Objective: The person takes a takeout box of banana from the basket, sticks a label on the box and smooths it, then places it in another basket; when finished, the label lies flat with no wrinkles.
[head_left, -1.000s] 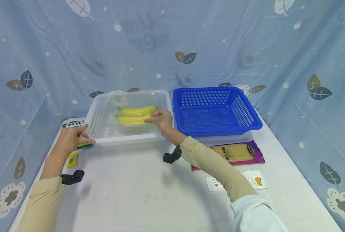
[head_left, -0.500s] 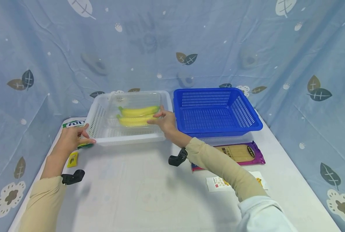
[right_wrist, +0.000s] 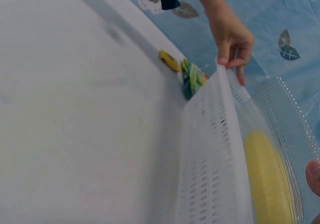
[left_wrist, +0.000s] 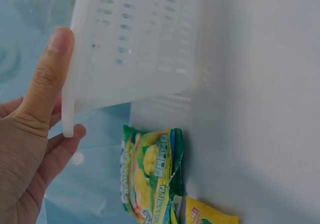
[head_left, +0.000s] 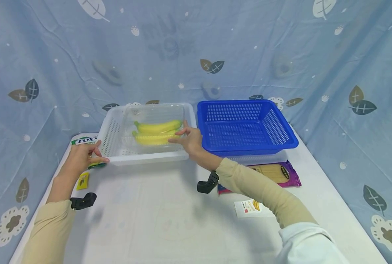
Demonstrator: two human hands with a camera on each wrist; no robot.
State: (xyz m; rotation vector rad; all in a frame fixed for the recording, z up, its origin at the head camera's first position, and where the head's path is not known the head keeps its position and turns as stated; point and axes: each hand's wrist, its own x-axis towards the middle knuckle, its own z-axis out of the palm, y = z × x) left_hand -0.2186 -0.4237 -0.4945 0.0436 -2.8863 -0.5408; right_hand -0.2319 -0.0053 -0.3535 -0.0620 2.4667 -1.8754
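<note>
My left hand (head_left: pixel 82 157) pinches the rim of the white basket (head_left: pixel 150 158) at its front-left corner; in the left wrist view, the thumb (left_wrist: pixel 50 77) lies over the rim with fingers beneath. Inside the basket sits a clear plastic container (head_left: pixel 128 126), with two yellow-green bananas (head_left: pixel 158 127) in it. At the container's right end, my right hand (head_left: pixel 191 141) holds its edge between thumb and fingers. Only the tips of the right hand show in the right wrist view, where the banana (right_wrist: pixel 267 184) appears through the clear wall.
A blue basket (head_left: pixel 242 150) stands to the right of the white one. Before it lie a purple noodle packet (head_left: pixel 272 174) and a white packet with a banana print (head_left: pixel 252 208), partly behind my right arm. Beside my left hand are a green-yellow packet (left_wrist: pixel 147 176) and a small yellow packet (head_left: pixel 82 181).
My right hand has moved slightly right, and the container with the bananas has shifted slightly right too. My left hand stays at the basket's corner.
</note>
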